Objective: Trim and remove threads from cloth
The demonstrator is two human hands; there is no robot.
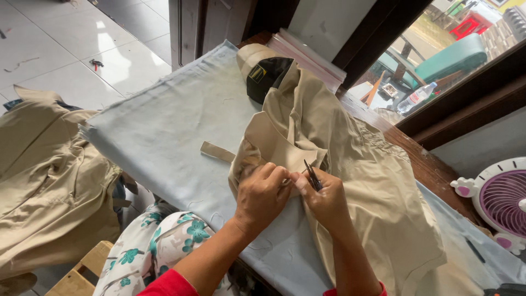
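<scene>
Beige shirt (350,181) lies on counter (164,131) w/ long axis running away to the right, seam directly under both hands: left hand (263,194) pinches fabric, right hand (327,198) holds small dark snips (313,178).

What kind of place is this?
Probably a small home sewing or tailoring room: a beige garment on a cloth-covered table, small snips in the right hand, more beige clothes piled nearby.

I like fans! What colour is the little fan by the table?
The fan is white with a purple grille and pink knobs, seen in the head view.
</scene>
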